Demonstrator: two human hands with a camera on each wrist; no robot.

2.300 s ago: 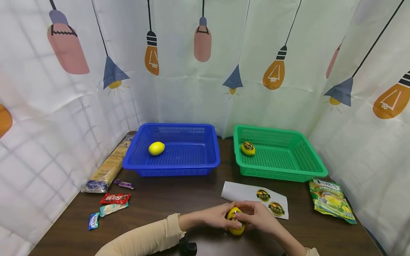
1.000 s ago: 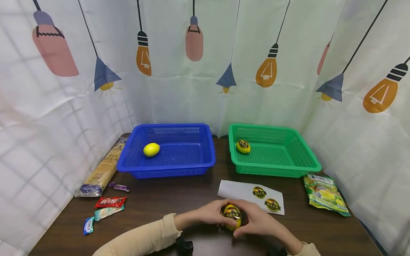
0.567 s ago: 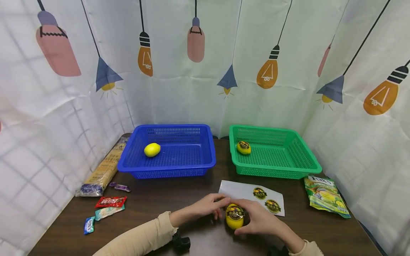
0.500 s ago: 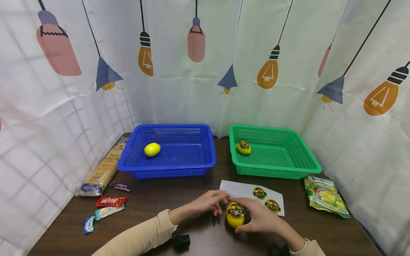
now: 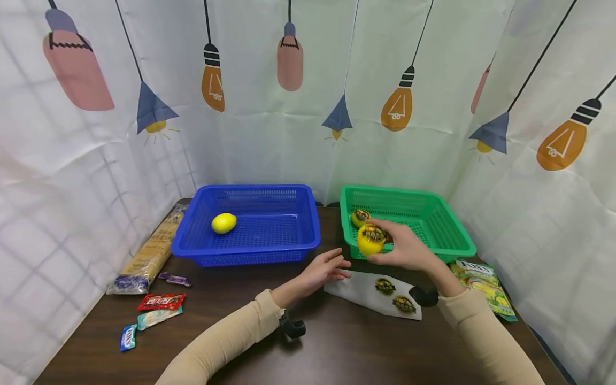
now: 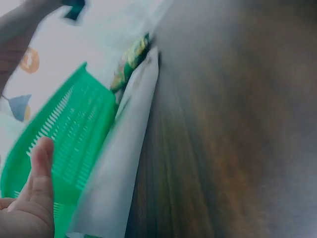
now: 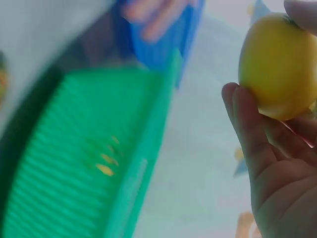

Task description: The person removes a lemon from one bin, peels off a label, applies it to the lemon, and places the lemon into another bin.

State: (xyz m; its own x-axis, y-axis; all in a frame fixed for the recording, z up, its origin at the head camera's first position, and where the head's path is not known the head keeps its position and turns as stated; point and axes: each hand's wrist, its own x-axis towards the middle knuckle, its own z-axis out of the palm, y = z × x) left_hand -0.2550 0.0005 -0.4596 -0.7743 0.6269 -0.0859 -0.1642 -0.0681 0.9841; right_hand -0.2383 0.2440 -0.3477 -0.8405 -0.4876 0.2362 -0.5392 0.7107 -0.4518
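My right hand (image 5: pixel 406 247) grips a yellow lemon (image 5: pixel 370 240) with a dark label on it, in front of the near left part of the green basket (image 5: pixel 452 247). In the right wrist view the lemon (image 7: pixel 280 67) sits between thumb and fingers, held up off the table. A second labelled lemon (image 5: pixel 360 216) lies inside the green basket, partly behind the held one. My left hand (image 5: pixel 323 274) hovers by the left end of the white sticker sheet (image 5: pixel 356 289), fingers loosely extended and holding nothing. Two round dark stickers show on that sheet.
A blue basket (image 5: pixel 260 256) with a plain lemon (image 5: pixel 223 223) stands at the back left. Wrapped candies (image 5: pixel 161 301) and a long packet (image 5: pixel 146 256) lie at the left. A green Fox's bag (image 5: pixel 491 294) lies at the right, partly behind my right arm.
My right hand has lifted the labelled lemon from the table and carried it up and forward to the green basket. The left hand has moved forward, away from the lemon's former spot.
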